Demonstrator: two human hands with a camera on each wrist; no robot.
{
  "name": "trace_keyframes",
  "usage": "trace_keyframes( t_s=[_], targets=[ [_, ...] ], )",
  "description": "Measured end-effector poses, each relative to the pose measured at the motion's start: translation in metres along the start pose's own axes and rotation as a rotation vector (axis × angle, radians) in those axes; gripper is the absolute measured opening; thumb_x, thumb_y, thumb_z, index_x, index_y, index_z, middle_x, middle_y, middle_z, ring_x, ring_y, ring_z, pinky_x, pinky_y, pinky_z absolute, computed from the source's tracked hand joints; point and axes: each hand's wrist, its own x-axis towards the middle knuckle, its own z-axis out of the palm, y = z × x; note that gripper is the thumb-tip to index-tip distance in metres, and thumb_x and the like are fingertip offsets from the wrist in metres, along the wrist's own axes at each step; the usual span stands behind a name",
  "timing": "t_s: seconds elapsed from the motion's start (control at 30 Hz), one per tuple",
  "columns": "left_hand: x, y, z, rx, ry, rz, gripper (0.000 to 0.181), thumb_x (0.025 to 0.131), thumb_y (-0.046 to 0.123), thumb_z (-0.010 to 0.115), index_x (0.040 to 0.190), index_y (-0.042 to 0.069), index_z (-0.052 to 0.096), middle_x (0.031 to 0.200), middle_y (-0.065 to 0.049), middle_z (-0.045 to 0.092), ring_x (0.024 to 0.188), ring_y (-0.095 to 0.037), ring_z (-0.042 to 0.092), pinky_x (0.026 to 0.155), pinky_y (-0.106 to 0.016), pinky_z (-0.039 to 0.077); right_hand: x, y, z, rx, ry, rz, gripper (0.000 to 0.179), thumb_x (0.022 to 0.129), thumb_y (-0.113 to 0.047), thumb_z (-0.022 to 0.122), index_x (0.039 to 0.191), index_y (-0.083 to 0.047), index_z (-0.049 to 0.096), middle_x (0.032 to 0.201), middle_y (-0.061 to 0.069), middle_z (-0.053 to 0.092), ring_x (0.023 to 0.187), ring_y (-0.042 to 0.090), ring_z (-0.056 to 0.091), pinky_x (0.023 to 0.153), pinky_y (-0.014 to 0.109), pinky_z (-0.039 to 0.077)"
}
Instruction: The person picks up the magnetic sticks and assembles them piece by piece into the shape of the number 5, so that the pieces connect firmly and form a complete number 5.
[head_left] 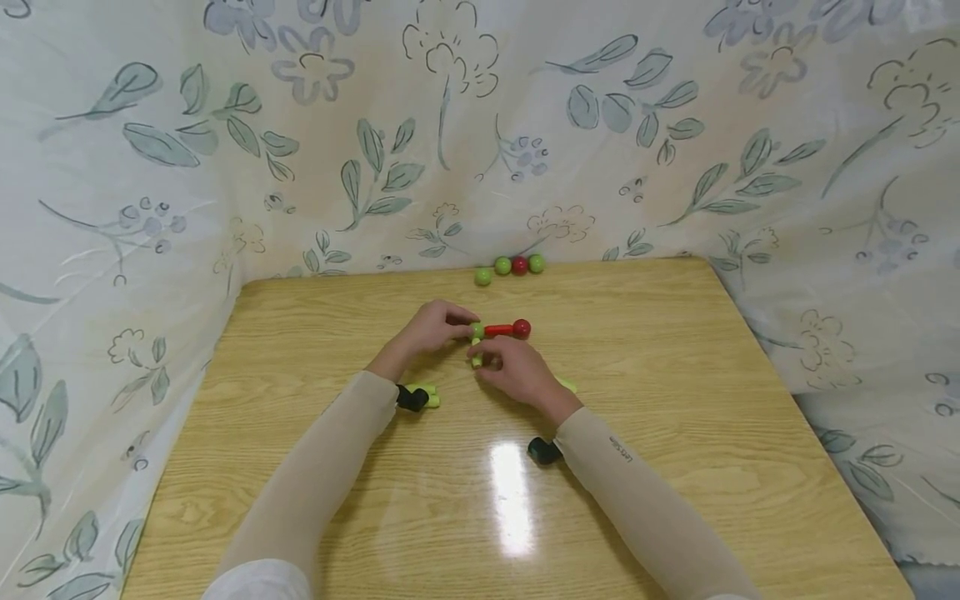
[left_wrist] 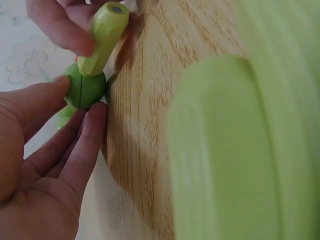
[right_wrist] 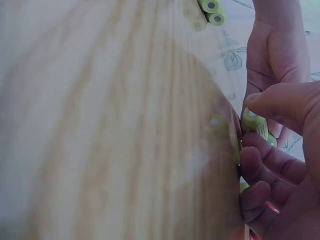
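In the head view, my left hand [head_left: 431, 327] pinches a green ball [head_left: 477, 331] between thumb and fingertips above the middle of the table. A red rod [head_left: 498, 330] runs from that ball to a red ball [head_left: 522, 328] on its right. My right hand [head_left: 517, 367] holds a yellow-green rod [head_left: 476, 358] between thumb and fingers. The left wrist view has this ribbed rod [left_wrist: 104, 37] with one end against the green ball [left_wrist: 86, 90]; a grey disc marks its other end. Its near end also appears between thumb and finger in the right wrist view.
Several green balls [head_left: 502, 266] and a red ball [head_left: 520, 266] lie along the back edge of the wooden table [head_left: 300, 333]. Yellow-green rods [head_left: 431, 401] lie by my left wrist, and another rod [head_left: 567, 385] shows behind the right one. Patterned cloth [head_left: 465, 167] hangs behind.
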Motion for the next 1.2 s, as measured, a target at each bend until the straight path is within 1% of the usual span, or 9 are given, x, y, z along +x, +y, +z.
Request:
trace_keyframes(
  t_s=[0.13,0.27,0.43,0.5,0.67,0.73,0.83,1.0,1.2],
  targets=[
    [0.000,-0.001,0.001,-0.018,0.000,-0.001,0.026,0.105,0.019,0.075,0.129,0.011,0.081,0.127,-0.003,0.077,0.120,-0.022,0.067,0.106,-0.042,0.052,-0.001,-0.001,-0.005,0.051,-0.012,0.012,0.029,0.098,-0.016,0.082,0.127,-0.018,0.078,0.105,-0.003,0.070,0.087,0.017,0.064,0.080,0.038,0.055],
    [0.001,-0.003,0.001,-0.029,0.000,0.005,0.026,0.105,0.019,0.075,0.129,0.010,0.080,0.127,-0.004,0.077,0.120,-0.021,0.068,0.106,-0.041,0.052,-0.002,-0.001,-0.019,0.088,0.017,0.041,0.034,0.100,-0.018,0.080,0.133,-0.014,0.076,0.112,0.000,0.072,0.088,0.018,0.064,0.077,0.037,0.056],
    [0.002,-0.004,0.001,-0.041,-0.001,-0.003,0.027,0.105,0.019,0.076,0.130,0.010,0.080,0.126,-0.003,0.077,0.118,-0.020,0.068,0.105,-0.040,0.053,0.004,0.002,-0.055,0.094,0.089,0.063,0.035,0.102,-0.020,0.078,0.135,-0.012,0.075,0.118,0.008,0.073,0.092,0.023,0.064,0.080,0.042,0.055],
    [0.002,-0.004,0.001,-0.044,-0.002,-0.004,0.027,0.105,0.018,0.076,0.130,0.010,0.080,0.125,-0.003,0.077,0.117,-0.021,0.068,0.104,-0.040,0.053,0.007,0.008,-0.071,0.088,0.109,0.086,0.035,0.102,-0.023,0.077,0.136,-0.012,0.074,0.119,0.012,0.073,0.092,0.025,0.064,0.079,0.043,0.055],
    [0.003,-0.005,0.003,-0.046,-0.006,0.003,0.027,0.104,0.018,0.076,0.130,0.009,0.080,0.126,-0.004,0.077,0.117,-0.021,0.068,0.104,-0.040,0.052,0.012,0.026,-0.107,0.075,0.160,0.157,0.038,0.102,-0.025,0.077,0.138,-0.013,0.072,0.121,0.010,0.072,0.100,0.026,0.067,0.082,0.044,0.057],
    [0.003,-0.004,0.003,-0.046,-0.004,0.002,0.027,0.104,0.017,0.076,0.129,0.009,0.080,0.126,-0.004,0.077,0.117,-0.021,0.068,0.104,-0.039,0.052,0.014,0.033,-0.119,0.079,0.181,0.167,0.038,0.102,-0.025,0.077,0.138,-0.012,0.072,0.121,0.009,0.071,0.104,0.027,0.068,0.085,0.045,0.058],
    [0.002,-0.003,0.003,-0.049,0.000,0.002,0.026,0.104,0.017,0.076,0.129,0.009,0.081,0.125,-0.004,0.078,0.117,-0.021,0.068,0.104,-0.040,0.052,0.018,0.041,-0.133,0.089,0.200,0.175,0.039,0.102,-0.024,0.077,0.138,-0.011,0.071,0.124,0.010,0.071,0.109,0.030,0.069,0.088,0.049,0.059],
    [0.001,-0.001,0.003,-0.049,0.000,0.010,0.027,0.104,0.018,0.076,0.129,0.009,0.081,0.126,-0.004,0.077,0.121,-0.022,0.067,0.106,-0.041,0.051,0.026,0.053,-0.147,0.105,0.213,0.203,0.039,0.103,-0.023,0.077,0.139,-0.010,0.069,0.127,0.012,0.070,0.114,0.032,0.066,0.090,0.051,0.058],
    [0.000,0.000,0.001,-0.049,0.002,-0.013,0.026,0.104,0.019,0.076,0.129,0.012,0.081,0.125,-0.003,0.077,0.120,-0.022,0.066,0.105,-0.041,0.051,0.037,0.072,-0.149,0.166,0.230,0.229,0.037,0.104,-0.021,0.075,0.139,-0.010,0.069,0.128,0.011,0.068,0.116,0.032,0.065,0.093,0.050,0.057]
  ],
)
